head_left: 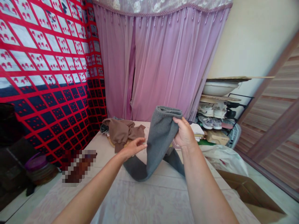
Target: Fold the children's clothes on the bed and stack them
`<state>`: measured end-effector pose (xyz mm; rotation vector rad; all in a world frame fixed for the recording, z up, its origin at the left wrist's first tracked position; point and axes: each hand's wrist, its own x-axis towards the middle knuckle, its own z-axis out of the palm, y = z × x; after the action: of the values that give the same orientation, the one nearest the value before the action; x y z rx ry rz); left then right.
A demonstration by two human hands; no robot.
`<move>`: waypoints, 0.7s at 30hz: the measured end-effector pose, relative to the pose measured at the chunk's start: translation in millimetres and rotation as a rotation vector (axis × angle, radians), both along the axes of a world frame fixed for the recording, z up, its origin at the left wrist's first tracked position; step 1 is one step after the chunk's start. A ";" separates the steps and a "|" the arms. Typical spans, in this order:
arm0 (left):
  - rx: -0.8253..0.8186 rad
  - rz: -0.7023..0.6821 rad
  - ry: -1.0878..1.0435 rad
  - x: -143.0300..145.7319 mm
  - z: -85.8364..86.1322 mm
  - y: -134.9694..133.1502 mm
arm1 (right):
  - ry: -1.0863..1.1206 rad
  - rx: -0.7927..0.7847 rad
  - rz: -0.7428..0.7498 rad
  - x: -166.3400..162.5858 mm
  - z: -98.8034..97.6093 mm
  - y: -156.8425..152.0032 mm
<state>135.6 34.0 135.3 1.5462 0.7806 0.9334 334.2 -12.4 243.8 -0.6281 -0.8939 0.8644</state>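
Observation:
My right hand (185, 132) is closed on the upper folded edge of a grey fleece garment (156, 146) and holds it up above the table (140, 199). The garment's lower part trails down onto the pale patterned tablecloth. My left hand (133, 147) hovers just left of the grey cloth with its fingers loosely stretched toward it, touching or almost touching its edge. Behind my left hand lies a crumpled brown garment (121, 132) at the table's far end.
A red and navy checked blanket (46, 77) hangs on the left, pink curtains (161, 62) at the back. A shoe rack (215, 115) with a white basin stands at the right, a cardboard box (252, 199) and a white bag below it. Stacked lidded containers (38, 168) sit low on the left.

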 end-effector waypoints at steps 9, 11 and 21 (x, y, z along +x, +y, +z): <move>-0.095 -0.299 -0.131 2.7 5.4 -18.0 | -0.005 0.067 -0.026 2.9 40.5 -0.9; -0.136 -0.395 -0.133 -0.6 15.6 -18.9 | -0.019 0.085 -0.048 9.3 47.5 -2.0; 0.289 -0.129 -0.004 25.2 39.2 -50.2 | 0.033 0.164 -0.033 26.9 50.7 5.1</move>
<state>160.8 -16.1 174.5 1.8215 0.5522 0.9843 361.1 -7.3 294.4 -0.4839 -0.9115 0.7614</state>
